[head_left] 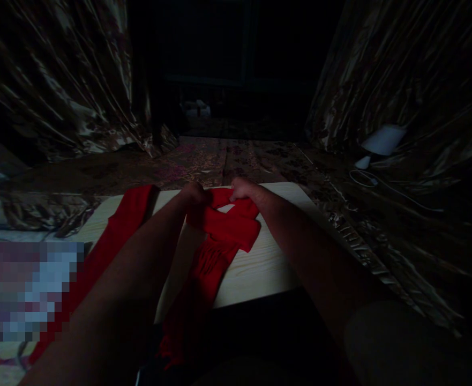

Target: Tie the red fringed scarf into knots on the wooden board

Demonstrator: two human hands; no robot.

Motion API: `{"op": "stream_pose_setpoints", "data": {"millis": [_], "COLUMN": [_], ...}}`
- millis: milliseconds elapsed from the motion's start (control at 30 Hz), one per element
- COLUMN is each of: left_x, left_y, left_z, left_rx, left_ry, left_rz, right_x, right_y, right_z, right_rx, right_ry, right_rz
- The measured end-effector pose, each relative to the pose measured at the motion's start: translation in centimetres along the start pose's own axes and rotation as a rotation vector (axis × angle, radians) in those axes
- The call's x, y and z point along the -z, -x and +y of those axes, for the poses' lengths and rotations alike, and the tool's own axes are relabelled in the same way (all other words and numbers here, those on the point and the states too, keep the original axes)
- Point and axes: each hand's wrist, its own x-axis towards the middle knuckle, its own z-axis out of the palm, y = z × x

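Red scarf (230, 228) is clamped in right hand (242, 188) and left hand (194, 192), the latter's grip shadow-blurred.

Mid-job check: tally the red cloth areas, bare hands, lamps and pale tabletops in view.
Red cloth areas: 2, left strip and middle bundle; can't tell whether they join
Bare hands: 2, left hand and right hand
Lamps: 1, white lamp
Tabletops: 1, pale tabletop
Total: 6
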Motion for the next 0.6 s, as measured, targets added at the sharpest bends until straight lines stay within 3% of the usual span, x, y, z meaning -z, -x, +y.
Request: {"op": "stream_pose_setpoints", "data": {"millis": [67, 133, 200, 267, 333, 400, 533, 600], "left_x": [0.2, 0.2, 0.1, 0.1, 0.1, 0.2, 0.2, 0.1], "left_y": [0.1, 0.6, 1.1, 1.2, 1.0, 0.8, 0.9, 1.0], "left_z": [0.0, 0.1, 0.1, 0.1, 0.1, 0.1, 0.1, -0.1], "left_rx": [0.004, -0.050, -0.092, -0.051, 0.047, 0.106, 0.094, 0.086], "left_ry": [-0.114, -0.147, -0.131, -0.100, -0.086, -0.105, -0.136, -0.136], "left_rz": [0.092, 0.279, 0.364, 0.291, 0.169, 0.119, 0.217, 0.214], "right_x": [-0.2, -0.5, -0.7, -0.7, -0.5, -0.1, 0.2, 0.1], "right_y": [-0.2, -0.1, 0.1, 0.2, 0.2, 0.3, 0.9, 1.1], "right_z": [0.5, 0.8, 1.0, 0.9, 0.7, 0.4, -0.3, -0.5], "right_rx": [0.006, 0.025, 0.070, 0.103, 0.090, 0.042, -0.025, -0.013], "right_ry": [-0.027, -0.045, -0.044, -0.030, -0.016, 0.012, 0.092, 0.110], "right_rz": [0.163, 0.325, 0.393, 0.363, 0.234, 0.122, 0.266, 0.256]}}
